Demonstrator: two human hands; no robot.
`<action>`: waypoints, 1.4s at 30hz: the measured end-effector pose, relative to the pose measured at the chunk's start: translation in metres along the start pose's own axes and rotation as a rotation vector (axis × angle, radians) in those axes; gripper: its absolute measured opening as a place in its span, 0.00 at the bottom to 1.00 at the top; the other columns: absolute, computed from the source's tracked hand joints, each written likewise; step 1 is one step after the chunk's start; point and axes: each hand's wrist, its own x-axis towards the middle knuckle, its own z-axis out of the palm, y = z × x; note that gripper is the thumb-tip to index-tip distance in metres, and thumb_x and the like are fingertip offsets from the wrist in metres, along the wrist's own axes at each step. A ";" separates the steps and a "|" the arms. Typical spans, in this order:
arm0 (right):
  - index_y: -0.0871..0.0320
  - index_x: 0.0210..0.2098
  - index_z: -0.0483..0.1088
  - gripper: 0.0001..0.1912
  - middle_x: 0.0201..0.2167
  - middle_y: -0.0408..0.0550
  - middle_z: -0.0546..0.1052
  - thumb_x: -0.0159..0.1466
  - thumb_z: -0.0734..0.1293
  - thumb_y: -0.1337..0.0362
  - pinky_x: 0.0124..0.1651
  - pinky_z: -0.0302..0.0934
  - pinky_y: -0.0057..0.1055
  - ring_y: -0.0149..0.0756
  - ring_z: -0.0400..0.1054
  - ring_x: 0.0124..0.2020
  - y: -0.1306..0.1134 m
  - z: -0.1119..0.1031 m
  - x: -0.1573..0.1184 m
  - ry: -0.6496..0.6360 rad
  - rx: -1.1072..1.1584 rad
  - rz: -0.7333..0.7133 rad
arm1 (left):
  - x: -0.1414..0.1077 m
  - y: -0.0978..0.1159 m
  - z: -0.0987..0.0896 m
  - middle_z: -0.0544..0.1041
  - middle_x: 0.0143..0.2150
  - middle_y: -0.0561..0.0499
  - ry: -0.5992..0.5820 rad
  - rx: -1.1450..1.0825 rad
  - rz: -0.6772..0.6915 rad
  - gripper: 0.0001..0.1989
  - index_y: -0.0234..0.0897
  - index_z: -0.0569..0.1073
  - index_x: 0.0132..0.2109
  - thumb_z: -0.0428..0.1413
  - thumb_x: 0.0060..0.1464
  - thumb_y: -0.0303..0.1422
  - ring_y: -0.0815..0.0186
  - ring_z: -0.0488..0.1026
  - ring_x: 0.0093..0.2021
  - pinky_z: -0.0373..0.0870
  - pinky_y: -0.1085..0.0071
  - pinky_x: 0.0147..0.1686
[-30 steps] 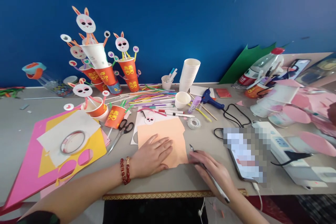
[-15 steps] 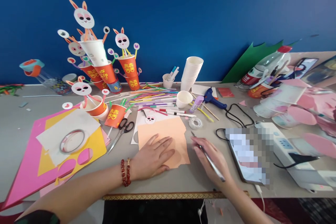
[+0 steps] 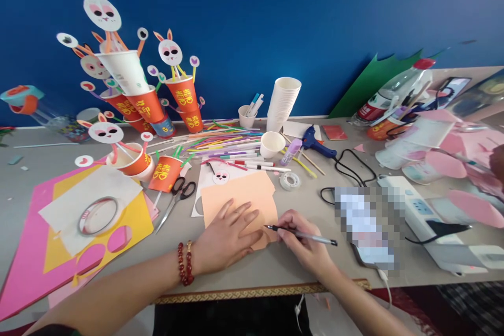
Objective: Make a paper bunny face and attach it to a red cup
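Note:
A sheet of peach paper (image 3: 240, 194) lies in front of me, partly over a white sheet. My left hand (image 3: 226, 236) rests flat on its lower left part with the fingers spread. At the paper's lower right edge, my right hand (image 3: 303, 244) grips a black-tipped pen (image 3: 315, 237) with a clear barrel. The pen's tip is over the paper, close to my left fingertips. A small rabbit face (image 3: 221, 176) shows just above the paper's top edge.
Left are scissors (image 3: 175, 199), a tape roll (image 3: 98, 215) on coloured sheets, and rabbit-topped cups (image 3: 185, 95). Coloured sticks and white cups (image 3: 282, 100) are behind. Right: a glue gun (image 3: 318, 144), phone (image 3: 364, 231), power strip (image 3: 421, 215) and bottle (image 3: 397, 89).
My right hand has turned the pen and brought its tip left over the peach paper. My left hand stays spread on the sheet. The view has shifted slightly.

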 end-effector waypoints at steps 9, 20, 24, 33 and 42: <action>0.56 0.31 0.66 0.05 0.21 0.40 0.70 0.61 0.60 0.68 0.23 0.55 0.25 0.30 0.62 0.20 0.002 0.005 -0.001 0.025 -0.086 -0.044 | 0.000 -0.001 -0.004 0.61 0.68 0.41 0.004 -0.034 0.005 0.17 0.41 0.68 0.58 0.50 0.65 0.38 0.48 0.50 0.70 0.45 0.40 0.65; 0.55 0.23 0.63 0.09 0.17 0.38 0.65 0.60 0.59 0.70 0.23 0.53 0.25 0.29 0.58 0.18 0.001 0.007 0.000 0.061 -0.248 -0.128 | 0.000 -0.003 -0.005 0.60 0.68 0.44 -0.006 -0.086 -0.024 0.17 0.42 0.68 0.58 0.51 0.64 0.39 0.51 0.50 0.70 0.44 0.43 0.66; 0.54 0.23 0.62 0.10 0.18 0.38 0.66 0.60 0.58 0.71 0.24 0.54 0.25 0.30 0.60 0.19 -0.001 0.006 0.001 0.044 -0.240 -0.132 | 0.000 -0.004 -0.006 0.61 0.68 0.45 -0.011 -0.121 -0.037 0.17 0.43 0.68 0.59 0.51 0.64 0.38 0.53 0.50 0.71 0.42 0.43 0.67; 0.54 0.24 0.62 0.10 0.18 0.38 0.67 0.61 0.58 0.71 0.25 0.55 0.25 0.30 0.60 0.19 -0.002 0.007 0.000 0.032 -0.220 -0.115 | 0.000 -0.004 -0.004 0.61 0.68 0.44 -0.004 -0.124 -0.034 0.18 0.43 0.68 0.59 0.51 0.64 0.38 0.53 0.49 0.71 0.41 0.42 0.67; 0.54 0.26 0.62 0.10 0.19 0.38 0.67 0.63 0.58 0.70 0.27 0.56 0.25 0.30 0.62 0.21 0.000 0.006 0.000 -0.005 -0.202 -0.104 | 0.000 -0.003 -0.005 0.61 0.68 0.45 -0.026 -0.133 -0.047 0.18 0.44 0.68 0.59 0.50 0.65 0.39 0.53 0.49 0.71 0.40 0.42 0.67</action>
